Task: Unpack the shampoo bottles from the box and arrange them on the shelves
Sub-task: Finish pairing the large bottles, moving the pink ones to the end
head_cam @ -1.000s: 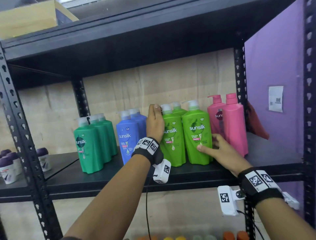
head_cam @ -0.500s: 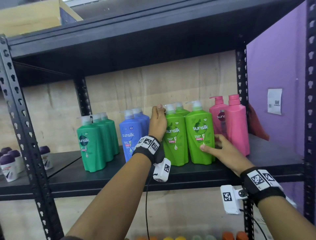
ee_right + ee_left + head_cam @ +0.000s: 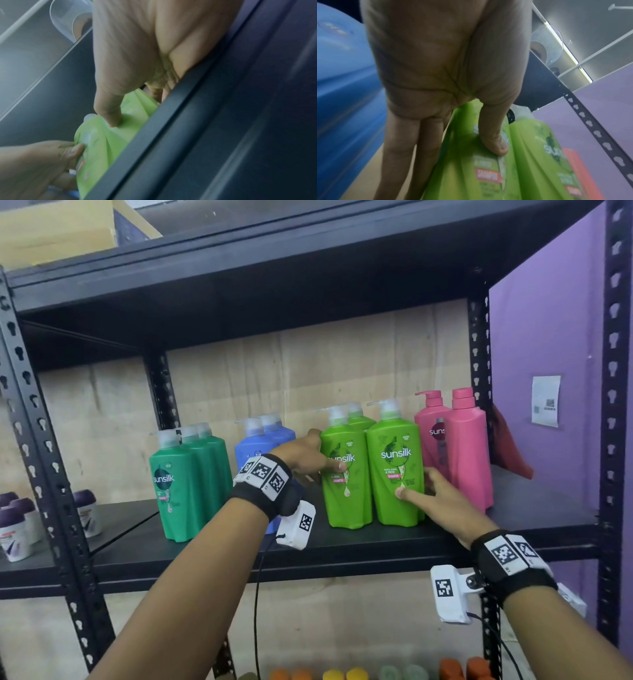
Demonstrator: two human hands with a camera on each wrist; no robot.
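Two light-green Sunsilk bottles stand side by side on the black shelf (image 3: pixel 376 546), with a third behind them. My left hand (image 3: pixel 318 457) holds the left bottle (image 3: pixel 346 494), thumb on its front label and fingers down its left side, next to the blue bottles (image 3: pixel 253 446). My right hand (image 3: pixel 421 487) holds the right bottle (image 3: pixel 394 440), thumb on the label and fingers tucked between it and the pink bottles (image 3: pixel 466 446). The left wrist view shows the thumb (image 3: pixel 494 142) pressed on the green bottle (image 3: pixel 471 175). In the right wrist view the right thumb (image 3: pixel 109 115) presses the bottle (image 3: pixel 102 142).
Three dark-green bottles (image 3: pixel 181 484) stand at the shelf's left end. Small roll-on bottles (image 3: pixel 13 529) sit on the neighbouring shelf. A red object (image 3: pixel 510 450) leans at the far right by bare shelf space. Coloured caps (image 3: pixel 342 674) show on the shelf below. A cardboard box (image 3: pixel 58 231) lies on top.
My left hand slid down from the left green bottle's shoulder to its middle, thumb now on the front label. The right hand stays on the right green bottle.
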